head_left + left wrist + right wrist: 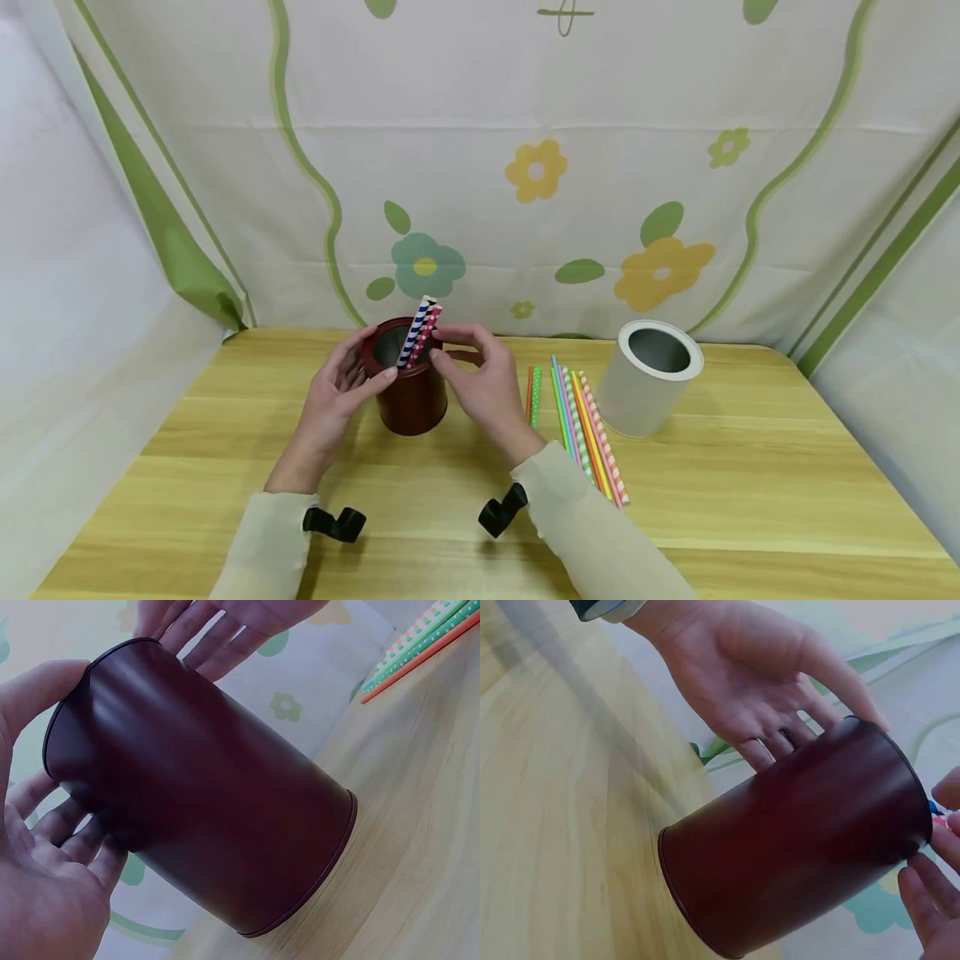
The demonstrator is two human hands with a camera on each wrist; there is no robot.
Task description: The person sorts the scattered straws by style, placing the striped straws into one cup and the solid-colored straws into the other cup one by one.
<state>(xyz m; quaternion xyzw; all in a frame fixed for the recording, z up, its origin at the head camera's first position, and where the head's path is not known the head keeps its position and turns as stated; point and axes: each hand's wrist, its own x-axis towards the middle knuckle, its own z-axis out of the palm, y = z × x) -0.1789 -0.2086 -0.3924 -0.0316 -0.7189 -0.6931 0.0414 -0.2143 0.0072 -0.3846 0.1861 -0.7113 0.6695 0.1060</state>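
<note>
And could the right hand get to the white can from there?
Probably yes. The right hand is up by the dark red can, and between it and the white can I see only straws lying flat on the table, so nothing tall seems to block a sideways reach.

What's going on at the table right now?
A person's left hand holds the dark red can near its rim. The right hand is at the other side of the mouth, its fingertips beside the patterned straws slanting up from it; whether it grips them is unclear. More straws lie on the wooden table, next to a white can with none showing above its rim.
</note>
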